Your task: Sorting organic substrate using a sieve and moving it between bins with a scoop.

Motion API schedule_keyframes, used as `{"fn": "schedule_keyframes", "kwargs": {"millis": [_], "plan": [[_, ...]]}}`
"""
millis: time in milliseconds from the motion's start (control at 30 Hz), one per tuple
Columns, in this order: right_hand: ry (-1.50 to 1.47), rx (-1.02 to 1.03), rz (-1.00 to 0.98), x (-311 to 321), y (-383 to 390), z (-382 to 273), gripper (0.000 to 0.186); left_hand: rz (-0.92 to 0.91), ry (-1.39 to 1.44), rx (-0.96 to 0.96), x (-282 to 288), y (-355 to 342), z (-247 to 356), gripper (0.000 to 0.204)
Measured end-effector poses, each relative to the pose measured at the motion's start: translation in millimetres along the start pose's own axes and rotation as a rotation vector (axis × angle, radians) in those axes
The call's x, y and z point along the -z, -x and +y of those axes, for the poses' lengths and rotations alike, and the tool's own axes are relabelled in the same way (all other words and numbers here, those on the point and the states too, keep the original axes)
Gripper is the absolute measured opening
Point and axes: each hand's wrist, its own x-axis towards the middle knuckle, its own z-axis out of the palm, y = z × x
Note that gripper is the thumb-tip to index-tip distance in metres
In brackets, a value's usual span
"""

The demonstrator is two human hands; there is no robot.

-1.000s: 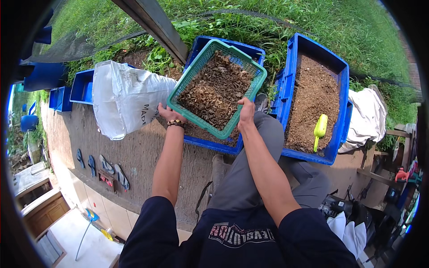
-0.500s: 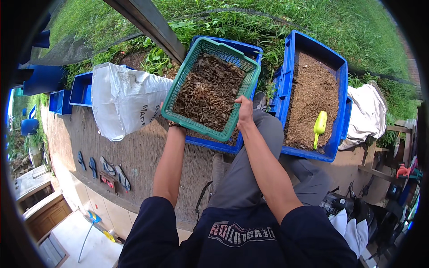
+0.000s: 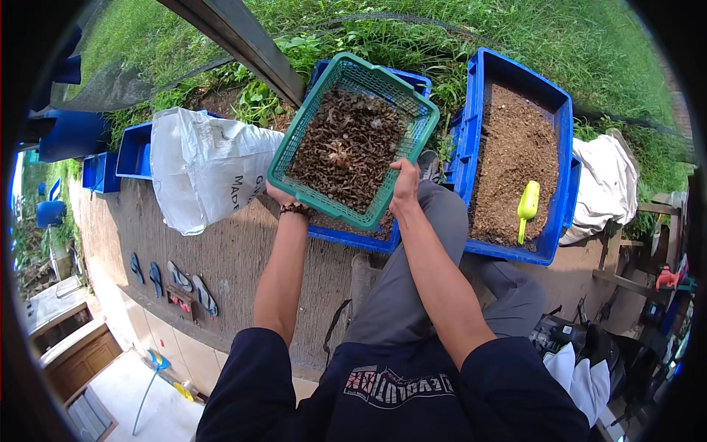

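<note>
1. The person holds a green basket (image 3: 352,140) up with both hands, above a blue bin (image 3: 353,237) on the ground.
2. The basket is full of brown, dry, crumbly bits. It tips a little, with its far end higher.
3. The left hand (image 3: 278,196) is at the near left corner of the basket. It is mostly hidden under the rim, so I cannot tell how its fingers sit. A dark band is on that wrist.
4. The right hand (image 3: 405,186) grips the near right edge of the basket. Its fingers are curled and pinch the rim.
5. To the right is a bigger blue tub (image 3: 549,103) full of fine brown soil. A small yellow-green scoop (image 3: 527,207) lies on the soil.
6. To the left, a white sack (image 3: 206,166) lies on its side, just beside the basket.
7. A white cloth (image 3: 605,184) sits past the tub on the right.
8. Green grass (image 3: 456,33) grows behind the bins.
9. Some sandals (image 3: 171,278) lie in a row at the lower left.
</note>
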Motion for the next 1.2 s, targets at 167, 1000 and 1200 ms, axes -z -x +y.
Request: {"fn": "schedule_keyframes", "kwargs": {"millis": [167,1000,1200], "plan": [[0.086,-0.059,-0.022,-12.5,18.5,-6.0,0.028,0.2,0.108,0.234,38.1,-9.4,-19.8,0.054],[0.12,0.013,-0.003,-14.5,11.5,-0.9,0.031,0.612,0.1,0.347,-19.4,34.0,9.9,0.063],[0.155,-0.049,0.101,-9.0,5.3,1.3,0.031,0.395,0.106,0.321,-39.8,47.8,1.4,0.08]]}}
